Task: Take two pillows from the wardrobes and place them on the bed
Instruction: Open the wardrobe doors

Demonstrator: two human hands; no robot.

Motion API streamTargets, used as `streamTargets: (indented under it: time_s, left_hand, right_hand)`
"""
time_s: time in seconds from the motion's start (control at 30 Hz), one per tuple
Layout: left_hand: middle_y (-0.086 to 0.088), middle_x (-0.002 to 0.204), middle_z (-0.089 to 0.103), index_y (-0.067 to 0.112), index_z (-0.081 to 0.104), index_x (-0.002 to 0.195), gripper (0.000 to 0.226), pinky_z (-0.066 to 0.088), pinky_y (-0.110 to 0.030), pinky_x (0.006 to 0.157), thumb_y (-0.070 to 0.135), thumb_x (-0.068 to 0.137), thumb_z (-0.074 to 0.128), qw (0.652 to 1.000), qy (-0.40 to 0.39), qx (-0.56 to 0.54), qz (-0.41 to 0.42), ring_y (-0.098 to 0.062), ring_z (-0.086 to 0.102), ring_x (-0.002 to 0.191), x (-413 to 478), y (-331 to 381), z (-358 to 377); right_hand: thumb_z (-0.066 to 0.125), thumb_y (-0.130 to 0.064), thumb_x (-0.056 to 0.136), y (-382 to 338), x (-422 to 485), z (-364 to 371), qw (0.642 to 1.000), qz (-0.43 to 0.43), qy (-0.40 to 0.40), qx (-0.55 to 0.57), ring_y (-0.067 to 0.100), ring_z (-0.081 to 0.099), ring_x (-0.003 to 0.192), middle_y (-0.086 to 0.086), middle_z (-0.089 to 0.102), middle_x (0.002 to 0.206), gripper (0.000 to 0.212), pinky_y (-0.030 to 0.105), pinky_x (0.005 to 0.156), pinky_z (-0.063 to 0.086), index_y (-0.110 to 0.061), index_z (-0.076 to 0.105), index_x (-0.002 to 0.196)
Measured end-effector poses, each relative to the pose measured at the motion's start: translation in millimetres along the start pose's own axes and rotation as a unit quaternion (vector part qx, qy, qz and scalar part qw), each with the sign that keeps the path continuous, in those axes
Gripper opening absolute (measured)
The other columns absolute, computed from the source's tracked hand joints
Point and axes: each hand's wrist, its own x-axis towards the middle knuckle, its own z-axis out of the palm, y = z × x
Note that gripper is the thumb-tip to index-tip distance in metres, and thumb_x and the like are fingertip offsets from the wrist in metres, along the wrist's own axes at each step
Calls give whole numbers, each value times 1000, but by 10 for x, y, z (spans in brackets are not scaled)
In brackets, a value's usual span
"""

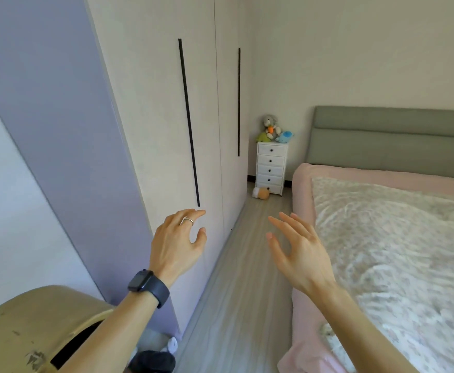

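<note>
While wardrobe [153, 103] doors sit shut, L hand [178, 242] hovers just below handle strip [189, 122], grip wide, holding nothing; R hand [300, 254] grip also wide, near bed [382, 238]

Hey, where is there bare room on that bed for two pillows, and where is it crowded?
Bare: the pink sheet strip between the grey padded headboard and the white floral quilt, and the quilt itself. Crowded: the top of the white drawer chest, packed with plush toys.
</note>
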Motion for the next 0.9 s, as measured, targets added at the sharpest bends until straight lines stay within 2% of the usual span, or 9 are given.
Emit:
streamTargets:
  time_s: [0.17, 0.43, 0.53, 0.7, 0.77, 0.9]
  left_hand:
    - [9, 133, 61, 30, 63, 130, 38, 49, -36, 96, 29, 91, 63, 1000, 3, 5, -15, -17, 54, 122, 830, -93, 597]
    - [6, 132, 63, 28, 65, 128, 39, 48, -37, 96, 24, 89, 66, 995, 66, 35, -71, -20, 55, 123, 2271, -268, 1267]
    - [3, 132, 64, 26, 66, 127, 39, 49, -39, 97, 23, 88, 68, 991, 83, 73, -72, -22, 56, 123, 2701, -457, 1464]
    - [-1, 136, 62, 24, 67, 126, 37, 46, -48, 103, 25, 89, 65, 980, 124, 136, -77, -27, 53, 129, 3433, -802, 1774]
    - [-4, 140, 59, 22, 66, 128, 41, 39, -55, 109, 29, 89, 58, 974, 137, 171, -64, -30, 49, 134, 3722, -939, 1863]
    - [-11, 152, 46, 22, 63, 133, 47, 15, -61, 119, 37, 90, 52, 945, 174, 273, -45, -32, 37, 143, 4317, -1193, 1905]
  right_hand:
    - [57, -40, 98, 429, 952, 405, 1000, -16, -4, 21, 15, 36, 145, -7, 53, 148, 39, 36, 111, 41, -32, 62, 136]
    - [57, -40, 99, 911, 2590, 859, 994, -70, -41, 69, 13, 35, 145, -9, 52, 148, 39, 33, 116, 34, -32, 61, 137]
    - [58, -40, 99, 979, 3172, 1114, 991, -89, -51, 88, 10, 34, 145, -12, 51, 148, 38, 28, 116, 32, -34, 61, 137]
    - [53, -44, 100, 1032, 4089, 1744, 982, -130, -86, 110, 8, 29, 147, -15, 48, 150, 41, 31, 117, 32, -36, 56, 140]
    - [52, -43, 101, 1017, 4427, 2017, 977, -150, -98, 119, 8, 28, 148, -14, 47, 151, 43, 31, 118, 31, -34, 54, 143]
    - [50, -45, 101, 907, 5129, 2487, 966, -194, -113, 130, 7, 25, 149, -13, 43, 155, 45, 26, 118, 26, -34, 50, 145]
